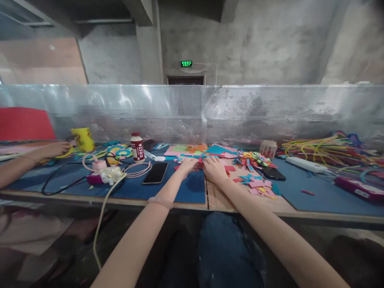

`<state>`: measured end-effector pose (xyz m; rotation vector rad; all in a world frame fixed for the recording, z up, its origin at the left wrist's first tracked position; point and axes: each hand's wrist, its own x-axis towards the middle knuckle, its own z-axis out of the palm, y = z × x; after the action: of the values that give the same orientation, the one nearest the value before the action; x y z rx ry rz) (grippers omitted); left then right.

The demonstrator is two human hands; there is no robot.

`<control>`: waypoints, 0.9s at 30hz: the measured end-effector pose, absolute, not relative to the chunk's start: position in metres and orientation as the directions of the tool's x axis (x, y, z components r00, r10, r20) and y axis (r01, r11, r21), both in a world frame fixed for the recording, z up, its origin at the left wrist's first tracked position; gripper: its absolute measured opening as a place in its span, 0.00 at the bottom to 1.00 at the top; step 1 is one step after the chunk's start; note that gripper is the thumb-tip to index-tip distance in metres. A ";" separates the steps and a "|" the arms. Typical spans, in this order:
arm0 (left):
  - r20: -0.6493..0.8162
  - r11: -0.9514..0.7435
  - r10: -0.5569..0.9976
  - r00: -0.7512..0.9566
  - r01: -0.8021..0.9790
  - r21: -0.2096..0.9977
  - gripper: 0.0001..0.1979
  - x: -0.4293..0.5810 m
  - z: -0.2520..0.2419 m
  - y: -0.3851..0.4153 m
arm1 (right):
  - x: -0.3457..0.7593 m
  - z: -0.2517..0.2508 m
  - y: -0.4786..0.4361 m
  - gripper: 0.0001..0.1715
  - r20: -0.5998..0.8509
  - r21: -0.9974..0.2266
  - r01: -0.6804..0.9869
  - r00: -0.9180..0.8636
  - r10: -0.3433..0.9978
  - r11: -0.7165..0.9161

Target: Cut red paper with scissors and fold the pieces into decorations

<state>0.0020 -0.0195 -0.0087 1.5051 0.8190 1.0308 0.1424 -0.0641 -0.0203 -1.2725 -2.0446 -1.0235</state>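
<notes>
My left hand (187, 165) and my right hand (213, 168) meet over the table's middle, fingers curled together on a small red paper piece (200, 161) between them. The paper is mostly hidden by my fingers. A black phone (155, 173) lies just left of my left hand. Pink and blue paper scraps (258, 185) lie to the right of my right hand. Coloured paper sheets (198, 150) are spread just beyond my hands.
Another person's hand (55, 149) rests at far left near a yellow cup (83, 139). A Costa bottle (137, 147), cables (75, 176), a second phone (272, 173), a paper flower (253, 158), a power strip (305, 164) and coloured strips (327, 148) crowd the blue mat. A perforated metal screen (210, 112) backs the table.
</notes>
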 end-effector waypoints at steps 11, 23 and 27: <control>0.360 -0.463 0.787 0.501 0.093 0.882 0.03 0.010 -0.011 -0.022 | 0.156 -0.014 -0.061 0.16 0.810 0.207 0.900 -0.378 0.449 0.384; 0.417 -0.500 0.792 0.446 0.083 0.862 0.14 0.005 -0.008 -0.020 | 0.157 -0.023 -0.052 0.14 0.869 0.190 0.924 -0.316 0.380 0.333; 0.407 -0.478 0.812 0.419 0.077 0.875 0.13 0.007 -0.008 -0.020 | 0.154 -0.022 -0.054 0.13 0.877 0.197 0.930 -0.308 0.368 0.311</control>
<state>0.0075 -0.0200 -0.0077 1.8493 0.7610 1.1224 0.1543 -0.0544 -0.0222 -1.1576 -1.8347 -0.9572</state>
